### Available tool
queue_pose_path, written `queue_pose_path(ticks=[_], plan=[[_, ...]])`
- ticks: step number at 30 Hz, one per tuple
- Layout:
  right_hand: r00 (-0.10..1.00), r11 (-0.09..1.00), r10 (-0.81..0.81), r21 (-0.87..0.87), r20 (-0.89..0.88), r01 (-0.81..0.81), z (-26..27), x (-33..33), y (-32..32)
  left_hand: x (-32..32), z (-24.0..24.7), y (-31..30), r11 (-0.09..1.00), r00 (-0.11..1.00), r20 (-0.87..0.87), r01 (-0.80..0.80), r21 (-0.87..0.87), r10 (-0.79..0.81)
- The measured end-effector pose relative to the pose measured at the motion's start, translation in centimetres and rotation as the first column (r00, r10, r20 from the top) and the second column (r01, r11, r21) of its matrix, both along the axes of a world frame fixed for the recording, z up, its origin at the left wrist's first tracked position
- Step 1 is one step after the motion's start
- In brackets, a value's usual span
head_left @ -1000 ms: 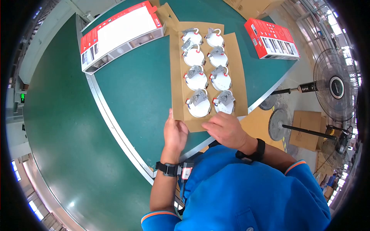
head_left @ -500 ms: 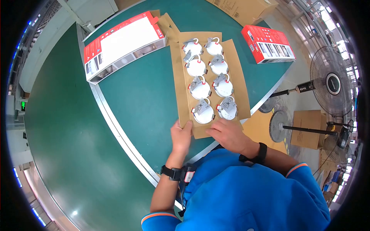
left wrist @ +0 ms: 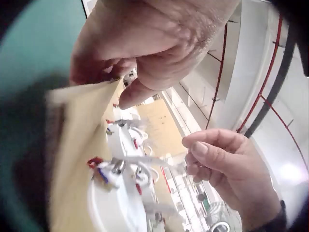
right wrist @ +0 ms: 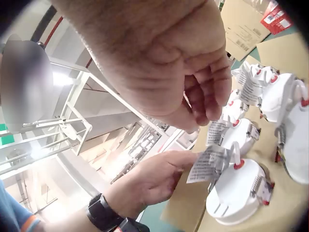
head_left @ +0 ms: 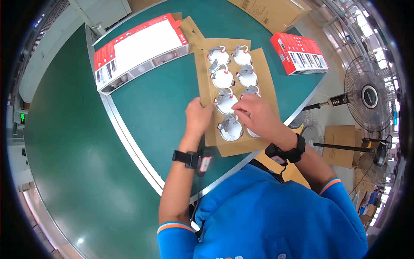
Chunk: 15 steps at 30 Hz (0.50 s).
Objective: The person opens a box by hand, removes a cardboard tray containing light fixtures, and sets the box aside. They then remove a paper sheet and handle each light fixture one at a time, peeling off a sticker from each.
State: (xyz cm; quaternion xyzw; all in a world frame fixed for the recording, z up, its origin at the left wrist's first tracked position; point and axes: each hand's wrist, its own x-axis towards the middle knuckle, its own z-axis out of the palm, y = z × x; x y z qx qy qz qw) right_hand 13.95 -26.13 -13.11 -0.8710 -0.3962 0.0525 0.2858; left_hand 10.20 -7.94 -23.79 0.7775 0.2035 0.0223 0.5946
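Note:
My left hand [head_left: 199, 117] grips the left side wall of a brown cardboard tray [head_left: 235, 150]; in the left wrist view, its fingers lie outside the wall and its thumb inside. Several white round downlights [head_left: 230, 131] stand in two rows in the tray, with spring clips, looped white cables and grey printed labels [right wrist: 208, 164]. Over the right row, near the front, hovers my right hand [head_left: 258, 115], its fingers loosely curled and nothing visible between them. It hides part of the front right downlight [head_left: 252, 133].
A large red and white box [head_left: 142, 52] lies at the left back, beside the tray's far end. A smaller red box [head_left: 299, 54] is at the right, near a brown carton [head_left: 274, 13]. A standing fan [head_left: 368, 96] is beyond the green table's [head_left: 151, 116] right edge.
My left hand has moved from the tray's front left corner up along its left side. My right hand has left the front edge and moved up over the downlights.

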Motion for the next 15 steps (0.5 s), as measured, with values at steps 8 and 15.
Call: queue_pose_path(ticks=[8, 15], plan=[[0.990, 1.000, -0.016, 0.016, 0.138, 0.014, 0.5, 4.0, 1.2, 2.2, -0.6, 1.5, 0.987, 0.967, -0.242, 0.046, -0.156, -0.083], [0.999, 1.000, -0.006, 0.026, 0.047, 0.004, 0.5, 3.3, 2.2, 1.6, 0.3, 0.9, 0.999, 0.983, -0.177, 0.048, -0.020, -0.051]])
